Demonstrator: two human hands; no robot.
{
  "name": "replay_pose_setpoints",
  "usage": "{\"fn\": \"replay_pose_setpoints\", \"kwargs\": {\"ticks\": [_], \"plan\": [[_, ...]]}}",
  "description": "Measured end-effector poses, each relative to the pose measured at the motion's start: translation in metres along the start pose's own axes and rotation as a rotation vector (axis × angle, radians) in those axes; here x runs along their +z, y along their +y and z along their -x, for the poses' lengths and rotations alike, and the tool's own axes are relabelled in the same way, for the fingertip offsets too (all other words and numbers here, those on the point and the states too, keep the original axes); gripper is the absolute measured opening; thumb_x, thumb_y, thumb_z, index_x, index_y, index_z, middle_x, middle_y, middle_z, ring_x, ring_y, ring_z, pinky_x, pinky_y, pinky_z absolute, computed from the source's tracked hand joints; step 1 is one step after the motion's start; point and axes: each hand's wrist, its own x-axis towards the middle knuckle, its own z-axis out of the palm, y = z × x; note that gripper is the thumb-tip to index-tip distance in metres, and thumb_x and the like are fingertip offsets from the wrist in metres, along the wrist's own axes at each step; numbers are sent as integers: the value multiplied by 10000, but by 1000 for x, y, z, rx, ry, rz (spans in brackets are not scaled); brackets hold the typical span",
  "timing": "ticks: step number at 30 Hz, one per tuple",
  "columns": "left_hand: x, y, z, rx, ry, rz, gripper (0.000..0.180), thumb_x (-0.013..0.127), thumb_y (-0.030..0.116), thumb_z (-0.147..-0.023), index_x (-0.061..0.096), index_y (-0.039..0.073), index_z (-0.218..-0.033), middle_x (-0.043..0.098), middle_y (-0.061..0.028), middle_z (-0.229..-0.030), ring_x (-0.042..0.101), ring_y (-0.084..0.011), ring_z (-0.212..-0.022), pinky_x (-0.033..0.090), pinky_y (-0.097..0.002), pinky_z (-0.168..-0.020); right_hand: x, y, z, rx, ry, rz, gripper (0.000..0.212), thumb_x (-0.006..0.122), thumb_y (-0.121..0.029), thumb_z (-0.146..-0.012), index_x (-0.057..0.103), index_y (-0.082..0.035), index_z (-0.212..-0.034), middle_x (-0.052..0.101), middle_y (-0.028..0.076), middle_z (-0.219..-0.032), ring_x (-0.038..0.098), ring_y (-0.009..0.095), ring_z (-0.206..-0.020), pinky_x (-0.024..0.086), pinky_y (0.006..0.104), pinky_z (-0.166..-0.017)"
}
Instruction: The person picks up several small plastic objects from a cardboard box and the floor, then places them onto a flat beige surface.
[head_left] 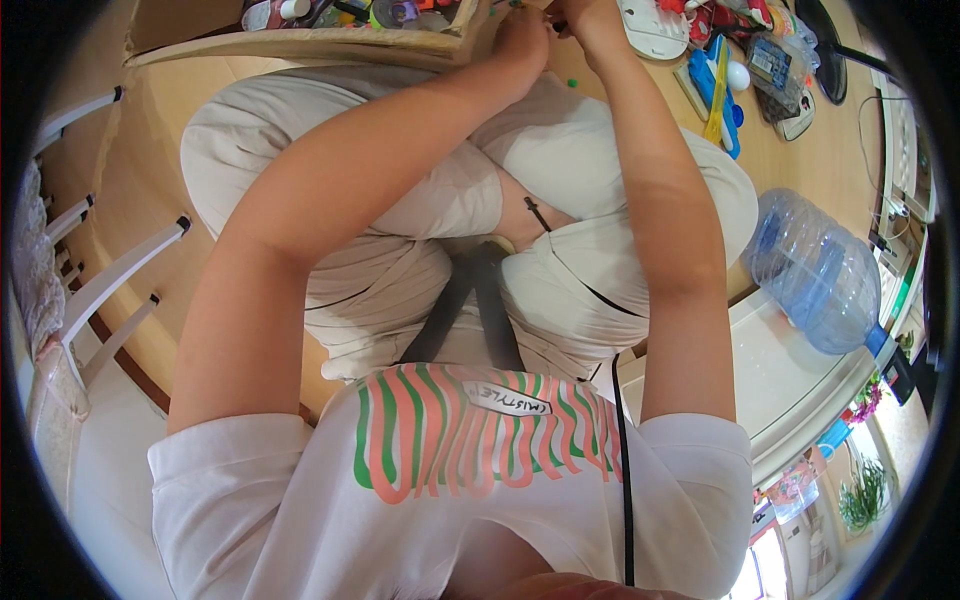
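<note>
A small black object (560, 28), cropped too tightly for its shape to show, is between the hands, right of the tan cardboard box's (300, 48) near right corner. A tiny round green piece (572, 83) lies nearby on the light wooden surface (838, 150). The bare left hand (524, 38) and bare right hand (587, 18) converge; I cannot tell their openness or grip

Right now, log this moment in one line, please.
Left hand: beside cardboard box, grip unclear | Right hand: next to left hand, grip unclear | Box: holds assorted items | Green piece: near hands
</note>
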Motion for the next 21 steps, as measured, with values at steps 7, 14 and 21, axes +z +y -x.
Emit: {"fn": "replay_pose_setpoints", "kwargs": {"ticks": [7, 14, 21], "plan": [[18, -10, 9, 68, -68, 174, 524, 289, 493, -1106, 673, 138, -1144, 718, -29, -908, 629, -136, -691, 479, -295, -562, -1, -4, 16, 245, -190, -432, 251, 516, -229, -1022, 675, -38, -994, 688, 107, -779, 645, 229, -615, 522, 369, -517], [2, -20, -8, -121, 13, 16, 488, 334, 460, -1095, 671, 109, -1131, 723, -81, -922, 668, -160, -737, 516, -301, -618, 8, 0, 12, 175, -112, -389, 268, 505, -220, -1021, 689, -26, -1030, 696, 117, -815, 648, 249, -630, 545, 373, -550], [-6, -1, 4, 4, -18, -314, 356, 483, 310, -1030, 674, 33, -1147, 699, -105, -1070, 622, -212, -932, 514, -388, -817, 8, 6, 1, 167, -127, -163, 319, 524, -237, -1031, 689, 31, -1081, 704, 130, -850, 668, 254, -676, 568, 378, -614]]}}
